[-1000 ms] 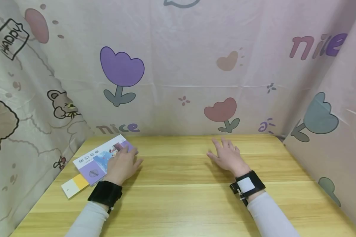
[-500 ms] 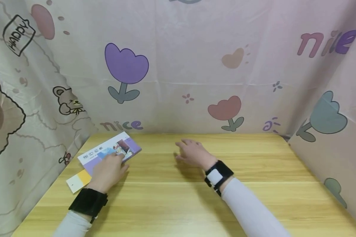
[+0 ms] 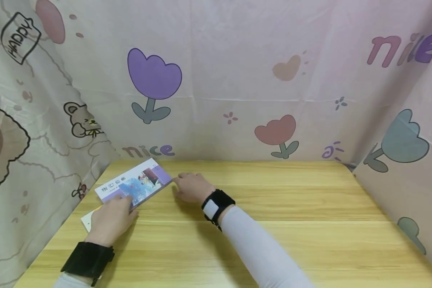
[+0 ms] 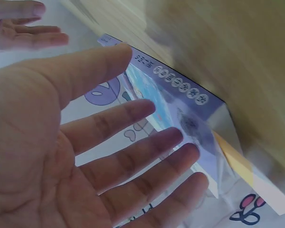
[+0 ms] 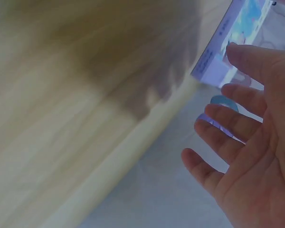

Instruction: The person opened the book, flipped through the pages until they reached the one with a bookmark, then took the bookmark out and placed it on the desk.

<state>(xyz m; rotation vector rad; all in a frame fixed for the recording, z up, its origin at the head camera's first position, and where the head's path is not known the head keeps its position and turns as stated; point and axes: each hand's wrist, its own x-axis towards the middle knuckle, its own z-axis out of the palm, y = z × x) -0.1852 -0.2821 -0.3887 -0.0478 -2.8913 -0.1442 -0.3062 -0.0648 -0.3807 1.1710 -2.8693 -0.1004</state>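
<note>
"Box (image 3: 141,184), flat, printed in lilac and blue, lies at about eleven o'clock from you on a wooden table (image 3: 273,248), a yellow-and-white strip (image 4: 254,175) jutting from its eight o'clock end. Where are your hands?"

"Your left hand (image 3: 111,218), fingers straight and apart, lies over the six o'clock side, gripping nothing; whether it touches cannot be told. Your right hand (image 3: 194,188), fingers loose and holding nothing, hovers at the two o'clock end, touching or just beside the corner."

"And the hazard?"

"Likely a slide. Push too hard from two o'clock and the box could travel over the table's nine o'clock edge, toward the patterned curtain (image 3: 39,152)."

"What about the strip?"

"It looks loose. Your left palm bearing down could bend it; tipping the eight o'clock end downward could let it slip farther out. Uneven pressure from your two hands might also swivel everything askew."
</note>
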